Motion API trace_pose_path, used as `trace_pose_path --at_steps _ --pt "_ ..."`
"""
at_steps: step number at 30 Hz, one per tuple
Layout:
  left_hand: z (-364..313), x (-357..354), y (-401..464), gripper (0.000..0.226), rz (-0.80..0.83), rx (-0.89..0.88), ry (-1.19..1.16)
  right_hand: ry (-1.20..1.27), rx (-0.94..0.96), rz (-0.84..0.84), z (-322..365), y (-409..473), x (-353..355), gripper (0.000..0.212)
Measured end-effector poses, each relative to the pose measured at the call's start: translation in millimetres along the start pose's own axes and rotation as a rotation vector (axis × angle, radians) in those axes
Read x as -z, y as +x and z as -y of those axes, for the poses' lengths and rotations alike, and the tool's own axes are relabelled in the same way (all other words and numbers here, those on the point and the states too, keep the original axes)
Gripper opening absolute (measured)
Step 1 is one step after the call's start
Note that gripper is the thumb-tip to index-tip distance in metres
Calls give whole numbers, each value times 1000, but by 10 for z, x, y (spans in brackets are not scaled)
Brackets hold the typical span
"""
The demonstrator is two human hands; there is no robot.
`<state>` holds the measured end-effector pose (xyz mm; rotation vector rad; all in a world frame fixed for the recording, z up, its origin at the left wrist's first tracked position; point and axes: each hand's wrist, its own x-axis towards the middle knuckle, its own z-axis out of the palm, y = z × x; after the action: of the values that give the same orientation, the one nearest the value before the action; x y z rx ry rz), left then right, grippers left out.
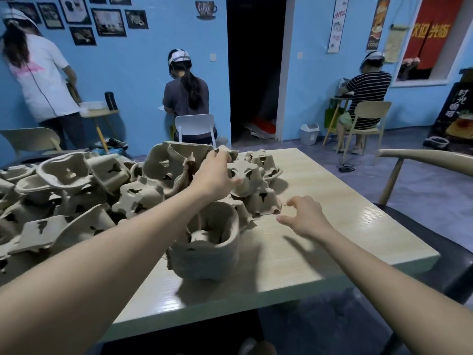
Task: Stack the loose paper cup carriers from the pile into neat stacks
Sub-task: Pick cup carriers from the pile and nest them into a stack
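Note:
A big pile of loose grey-brown pulp cup carriers (76, 190) covers the left and middle of the pale wooden table (332, 226). A neat stack of nested carriers (204, 249) stands near the table's front, under my left forearm. My left hand (215, 175) reaches over that stack and grips an upside-down carrier (245, 179) at the pile's right end. My right hand (304, 216) hovers just above the table with fingers spread and nothing in it, beside a low carrier (263, 201) at the pile's right edge.
The table's right edge and front corner (432, 254) are close to my right arm. A curved wooden chair back (422, 157) stands at the right. Three people work with their backs turned at the far blue wall, near a white chair (195, 125) and a bin (309, 134).

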<state>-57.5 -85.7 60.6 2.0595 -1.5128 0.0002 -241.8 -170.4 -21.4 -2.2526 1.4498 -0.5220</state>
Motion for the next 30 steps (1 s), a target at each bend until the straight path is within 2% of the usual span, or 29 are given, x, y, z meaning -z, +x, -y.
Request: trace_pose_path --at_steps 4,12,16,21,30 --pt "-94 -226 212 68 -5 14 40 -60 8 1 -152 84 -102 60" --pt "-112 -470 449 82 7 105 159 -111 68 4 -287 116 -287 61" --pt "-83 -518 508 78 15 188 177 -99 75 8 -297 127 -289 61" --pt "-44 -528 545 63 45 256 121 -98 78 15 -309 125 -290 60" --pt "-114 -346 491 62 -12 206 -99 -36 36 63 -292 139 -232 58"
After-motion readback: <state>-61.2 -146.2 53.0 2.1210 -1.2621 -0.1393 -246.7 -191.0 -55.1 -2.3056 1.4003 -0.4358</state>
